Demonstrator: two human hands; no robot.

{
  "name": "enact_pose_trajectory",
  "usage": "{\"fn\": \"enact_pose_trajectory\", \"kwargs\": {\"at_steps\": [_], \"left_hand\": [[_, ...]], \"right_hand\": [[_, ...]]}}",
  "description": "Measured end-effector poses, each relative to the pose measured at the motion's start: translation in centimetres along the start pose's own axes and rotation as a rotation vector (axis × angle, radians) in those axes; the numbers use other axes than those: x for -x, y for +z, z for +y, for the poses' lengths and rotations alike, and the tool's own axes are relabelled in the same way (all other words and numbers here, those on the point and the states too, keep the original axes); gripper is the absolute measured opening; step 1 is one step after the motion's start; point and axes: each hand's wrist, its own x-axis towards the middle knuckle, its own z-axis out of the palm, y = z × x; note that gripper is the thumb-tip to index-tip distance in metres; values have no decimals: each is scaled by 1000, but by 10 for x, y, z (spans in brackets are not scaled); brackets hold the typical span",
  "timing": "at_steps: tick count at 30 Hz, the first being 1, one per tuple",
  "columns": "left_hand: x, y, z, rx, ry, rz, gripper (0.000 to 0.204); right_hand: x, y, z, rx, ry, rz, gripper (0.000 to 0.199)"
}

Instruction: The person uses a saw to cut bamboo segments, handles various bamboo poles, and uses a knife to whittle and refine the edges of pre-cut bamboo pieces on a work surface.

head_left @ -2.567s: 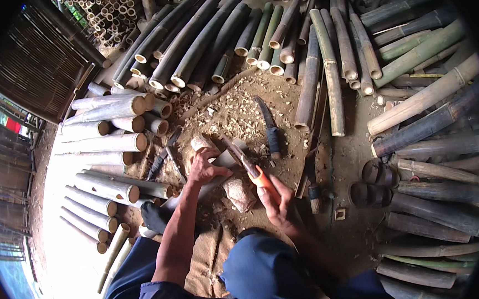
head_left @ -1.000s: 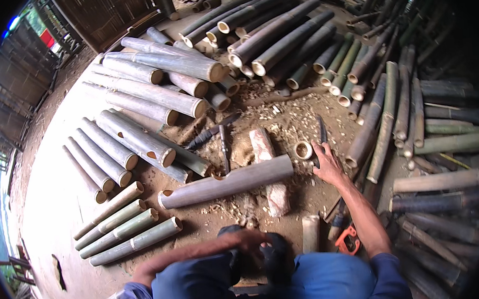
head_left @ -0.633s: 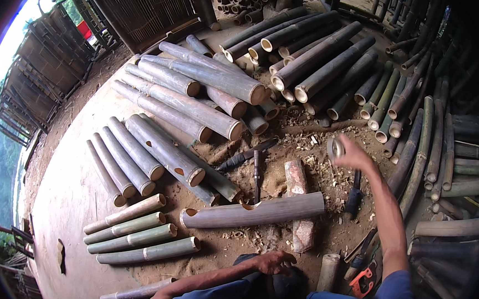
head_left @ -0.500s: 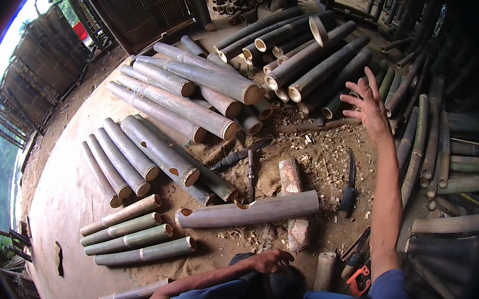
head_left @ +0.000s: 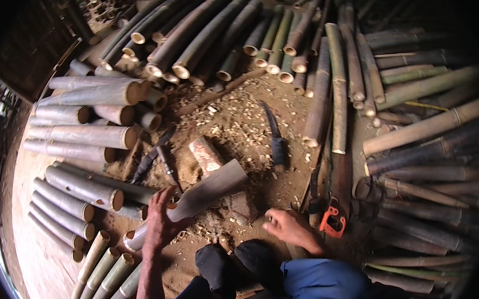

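Observation:
My left hand (head_left: 160, 217) is wrapped around a notched bamboo tube (head_left: 209, 191), near the tube's left end. The tube lies slanted across a pale wooden block (head_left: 205, 155), its right end farther away. My right hand (head_left: 293, 230) hovers low to the right of the block, fingers loosely bent, and no object shows in it. A chisel-like tool (head_left: 166, 163) and a dark-handled blade (head_left: 146, 159) lie beyond the tube. To the right on the ground rests a curved knife (head_left: 277, 144) with a dark handle. An orange-handled saw (head_left: 332, 218) is right of my right hand.
Wood chips (head_left: 231, 116) litter the ground. Cut bamboo tubes (head_left: 77, 136) are stacked at left, with short green pieces (head_left: 112, 275) nearer. Long bamboo poles (head_left: 215, 34) lie at the back, and more poles (head_left: 422, 136) crowd the right side.
The view has swung to the right. My left hand has gone from my lap onto the bamboo tube, which is now slanted. My right hand has dropped from its far reach to near the block.

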Motion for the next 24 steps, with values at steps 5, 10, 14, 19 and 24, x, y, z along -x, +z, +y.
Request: {"fn": "enact_pose_trajectory", "kwargs": {"at_steps": [5, 10, 14, 19, 24], "left_hand": [[-1, 11, -27, -170, -45, -38, 105], [12, 25, -42, -194, -60, -41, 102], [14, 47, -75, -187, 15, 78, 101], [18, 50, -89, -250, 2, 46, 102], [16, 47, -88, -295, 24, 73, 100]], "right_hand": [[21, 13, 36, 14, 68, 115, 34], [20, -3, 111, 221, 417, 654, 65], [28, -2, 146, 226, 560, 450, 72], [37, 4, 172, 120, 485, 576, 59], [62, -26, 206, 148, 741, 597, 65]]}}
